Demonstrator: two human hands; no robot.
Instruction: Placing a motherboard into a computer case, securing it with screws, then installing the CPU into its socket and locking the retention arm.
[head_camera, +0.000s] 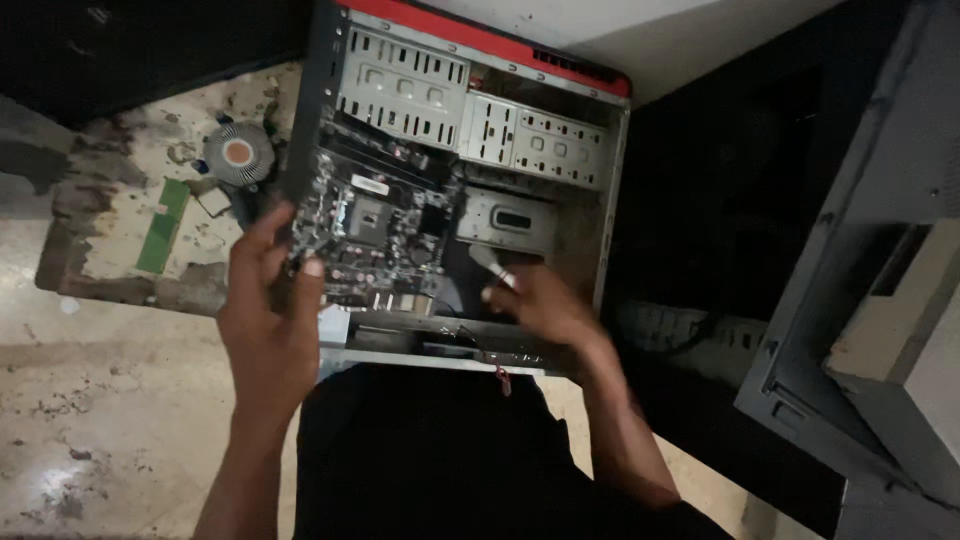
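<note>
**Steel case lay open on the floor, both hands inside it**

Steel and grey, the computer case (470, 130) lay on its side on the stone floor (110, 400), its open face up and its red front trim toward the far edge of the view. A motherboard (375, 225) sat in the left half of the case, below the perforated drive cages (405, 85).

The left hand (268, 320) reached in over the case's near-left corner, fingers curled together around the left edge of the motherboard, thumb and fingertips touching the board. The right hand (545, 305) rested inside the near-right part of the case, just beside the board's right edge, fingers closed on a small pale part (492, 265); what that part was could not be told.

Outside the case, on the floor by its far-left corner, lay a round cooler fan (238, 152) and, nearer, a green memory stick (163, 225), both well apart from the hands.
</note>
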